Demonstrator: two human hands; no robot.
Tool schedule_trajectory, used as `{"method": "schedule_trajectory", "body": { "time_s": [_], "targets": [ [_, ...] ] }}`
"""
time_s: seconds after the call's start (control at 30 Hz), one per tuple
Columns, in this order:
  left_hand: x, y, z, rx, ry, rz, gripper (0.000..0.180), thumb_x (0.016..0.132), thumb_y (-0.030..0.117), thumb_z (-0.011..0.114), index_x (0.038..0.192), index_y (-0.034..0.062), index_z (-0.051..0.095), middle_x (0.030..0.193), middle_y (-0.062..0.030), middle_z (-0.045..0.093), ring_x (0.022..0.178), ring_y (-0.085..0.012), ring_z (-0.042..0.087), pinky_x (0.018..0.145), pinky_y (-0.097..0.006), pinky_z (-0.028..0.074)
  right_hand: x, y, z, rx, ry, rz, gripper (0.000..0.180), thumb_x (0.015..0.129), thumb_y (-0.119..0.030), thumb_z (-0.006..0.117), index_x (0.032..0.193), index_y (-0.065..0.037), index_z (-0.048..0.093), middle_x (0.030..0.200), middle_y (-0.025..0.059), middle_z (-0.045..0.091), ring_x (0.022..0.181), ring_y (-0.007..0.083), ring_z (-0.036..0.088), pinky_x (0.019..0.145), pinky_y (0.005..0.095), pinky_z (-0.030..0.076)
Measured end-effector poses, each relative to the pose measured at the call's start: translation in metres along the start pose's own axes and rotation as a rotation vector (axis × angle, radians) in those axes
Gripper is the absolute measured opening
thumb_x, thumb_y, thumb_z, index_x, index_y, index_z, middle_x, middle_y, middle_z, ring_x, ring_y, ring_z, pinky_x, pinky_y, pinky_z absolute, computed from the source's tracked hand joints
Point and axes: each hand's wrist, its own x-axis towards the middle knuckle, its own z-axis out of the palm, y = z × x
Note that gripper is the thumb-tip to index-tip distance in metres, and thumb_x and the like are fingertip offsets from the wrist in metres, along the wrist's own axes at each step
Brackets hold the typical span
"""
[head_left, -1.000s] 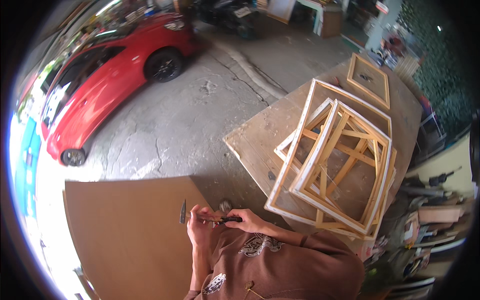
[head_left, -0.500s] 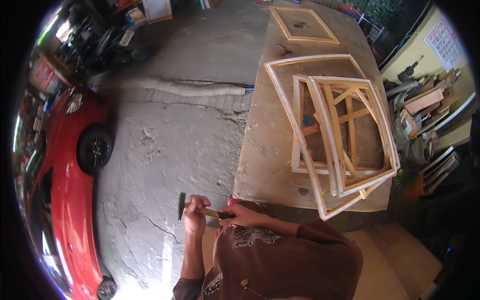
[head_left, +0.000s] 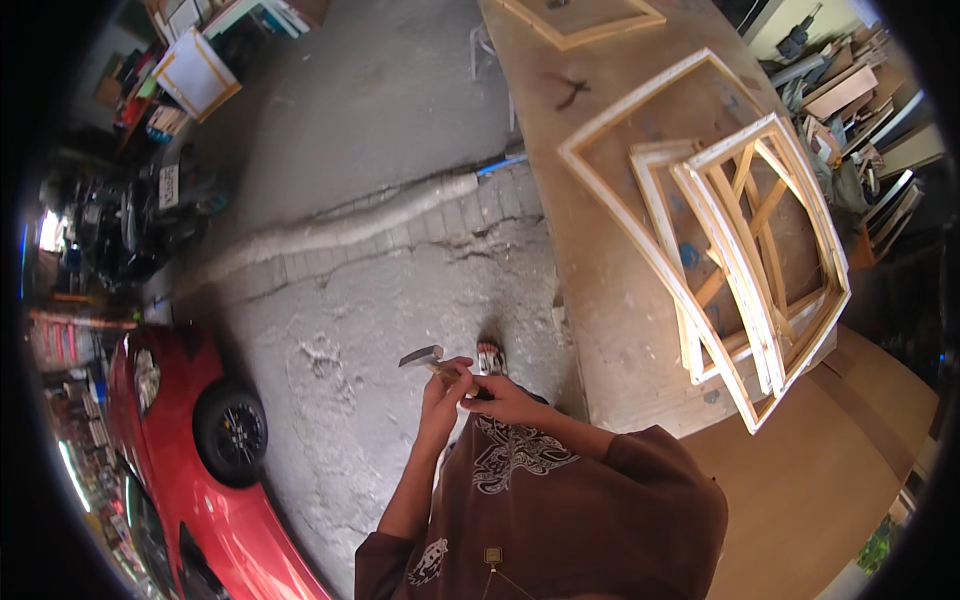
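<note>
- While the view has swung left over the last second, the hammer [head_left: 425, 358] stays at chest height, off the bench [head_left: 610, 290]
- Left hand [head_left: 442, 392] fingers stay wrapped round its handle; right hand [head_left: 505, 403] pinches the handle end
- Stacked wooden frames [head_left: 745, 250] lie untouched, well apart
- Red car [head_left: 190, 480] now sits lower left

The hammer [head_left: 432, 362] shows only its metal head and a short bit of handle; the rest is covered by the left hand [head_left: 445, 390] and the right hand [head_left: 510, 398], whose fingers overlap so closely that their grip is hard to read. Just beyond the hands, one foot [head_left: 489, 357] peeks out, the leg hidden by the brown shirt [head_left: 560, 510]. To the left, the red car [head_left: 190, 480] is cut off by the rim. Far right of the hands, the clutter beside the table [head_left: 620, 300] is too small to tell apart.
</note>
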Motion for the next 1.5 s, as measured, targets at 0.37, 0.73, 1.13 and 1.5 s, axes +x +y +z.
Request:
{"method": "schedule_trajectory", "body": {
  "time_s": [0.37,0.73,1.13,1.5],
  "targets": [
    [0.245,0.055,-0.198,0.485,0.003,0.004,0.027,0.088,0.022,0.065,0.107,0.0038,0.062,0.099,-0.0063,0.067,0.094,-0.016,0.061,0.084,-0.031,0.047,0.243,-0.084,-0.105,-0.13,0.731,0.082,0.027,0.091,-0.03,0.063,0.084,-0.003,0.058,0.06,-0.0034,0.048,0.053,0.0067,0.043,0.048,0.0262,0.035],
    [0.632,0.249,-0.212,0.54,-0.219,0.169,0.022,0.087,0.018,0.067,0.1,0.0012,0.064,0.094,-0.0077,0.067,0.088,-0.0139,0.061,0.083,-0.028,0.047,0.405,-0.167,-0.183,0.225,1.229,0.051,0.034,0.101,-0.037,0.043,0.09,-0.006,0.051,0.054,-0.0029,0.037,0.04,0.005,0.033,0.036,0.0212,0.026],
    [0.953,0.396,0.051,0.946,-0.458,0.533,0.039,0.083,0.029,0.071,0.112,0.0041,0.063,0.104,-0.0087,0.064,0.096,-0.0188,0.058,0.086,-0.031,0.045,0.505,-0.192,-0.336,0.306,1.627,0.02,0.043,0.098,-0.045,0.043,0.085,-0.005,0.052,0.053,-0.003,0.039,0.038,0.0052,0.033,0.034,0.0225,0.025],
    [1.128,0.416,0.185,1.379,-0.627,0.787,0.067,0.072,0.029,0.076,0.125,-0.0005,0.048,0.104,-0.0211,0.061,0.102,-0.0361,0.059,0.089,-0.042,0.047,0.55,-0.255,-0.368,0.474,2.043,-0.014,0.039,0.097,-0.042,0.05,0.084,-0.005,0.054,0.053,-0.0061,0.038,0.042,0.0025,0.034,0.037,0.0205,0.028]
  ]
}}
